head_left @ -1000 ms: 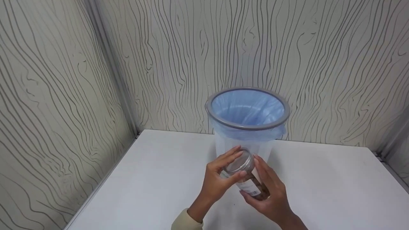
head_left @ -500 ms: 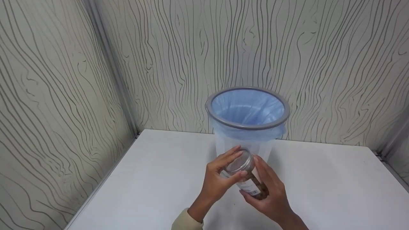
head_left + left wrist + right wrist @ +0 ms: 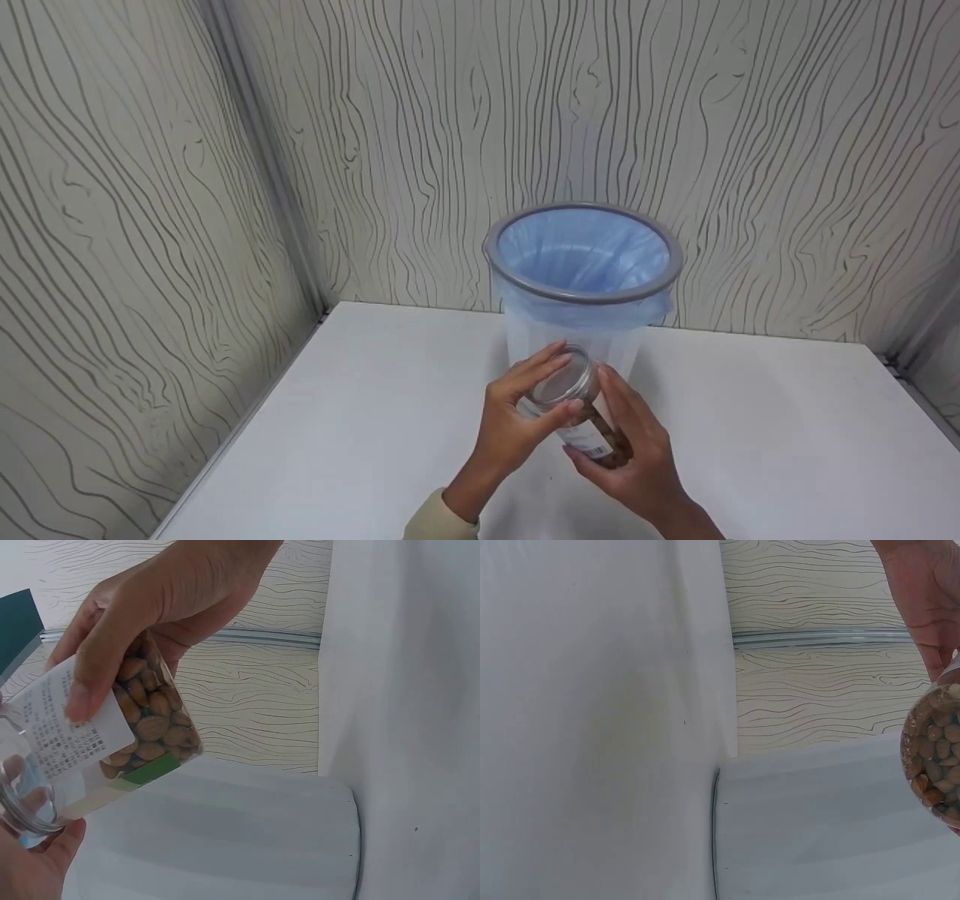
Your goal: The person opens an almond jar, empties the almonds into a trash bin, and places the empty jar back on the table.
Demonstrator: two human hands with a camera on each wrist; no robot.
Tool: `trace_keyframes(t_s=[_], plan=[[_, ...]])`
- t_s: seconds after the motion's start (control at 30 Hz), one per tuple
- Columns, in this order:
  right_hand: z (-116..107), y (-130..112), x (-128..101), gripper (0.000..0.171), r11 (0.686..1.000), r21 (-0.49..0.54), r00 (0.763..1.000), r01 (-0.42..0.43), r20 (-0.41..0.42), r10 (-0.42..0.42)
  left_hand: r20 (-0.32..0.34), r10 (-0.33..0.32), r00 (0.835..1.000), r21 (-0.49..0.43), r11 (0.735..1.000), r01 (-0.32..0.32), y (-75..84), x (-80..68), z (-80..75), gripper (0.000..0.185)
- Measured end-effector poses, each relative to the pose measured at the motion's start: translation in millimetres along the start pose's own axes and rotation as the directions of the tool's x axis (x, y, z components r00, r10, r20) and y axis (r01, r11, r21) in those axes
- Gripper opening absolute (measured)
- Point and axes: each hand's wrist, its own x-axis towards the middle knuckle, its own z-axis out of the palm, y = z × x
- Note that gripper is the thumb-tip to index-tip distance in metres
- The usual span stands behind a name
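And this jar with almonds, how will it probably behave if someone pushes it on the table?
On its side, the jar would probably roll, as its base looks round. Its almonds fill only part, so they would likely shift. The jar looks smooth, so perhaps slippery.

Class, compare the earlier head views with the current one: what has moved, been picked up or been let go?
Nothing has visibly changed. The left hand still grips the top end of the tilted jar of almonds, the right hand its lower part; the bin stands behind, as before.
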Motion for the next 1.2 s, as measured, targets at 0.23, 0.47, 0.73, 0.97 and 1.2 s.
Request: trace_keyframes(t_s=[0.23, 0.47, 0.73, 0.97, 1.2], plan=[[-0.1, -2.8, 0.8, 0.085, 1.0, -0.014, 1.0, -0.012, 0.003, 0.012, -0.02, -0.017, 1.0, 0.034, 0.999, 0.018, 3.9, -0.2, 1.6, 0.045], [0.5, 2.5, -2.6, 0.084, 1.0, -0.017, 1.0, -0.01, 0.006, 0.01, -0.04, -0.041, 0.998, 0.047, 0.998, 0.043, 5.1, 0.1, 3.4, 0.044], [0.4, 2.9, -4.8, 0.085, 0.999, -0.026, 1.0, -0.024, 0.015, 0.024, -0.048, -0.066, 0.997, 0.061, 0.996, 0.069, 4.5, -1.5, 4.0, 0.043], [1.0, 0.9, -2.8, 0.083, 1.0, -0.023, 1.0, -0.02, 0.004, 0.02, -0.041, -0.087, 0.995, 0.044, 0.995, 0.089, 6.2, -0.9, 3.9, 0.044], [0.4, 3.4, -2.0, 0.083, 1.0, -0.005, 1.0, -0.002, -0.007, 0.002, -0.015, -0.066, 0.998, 0.038, 0.997, 0.066, 2.7, -0.2, 1.5, 0.045]])
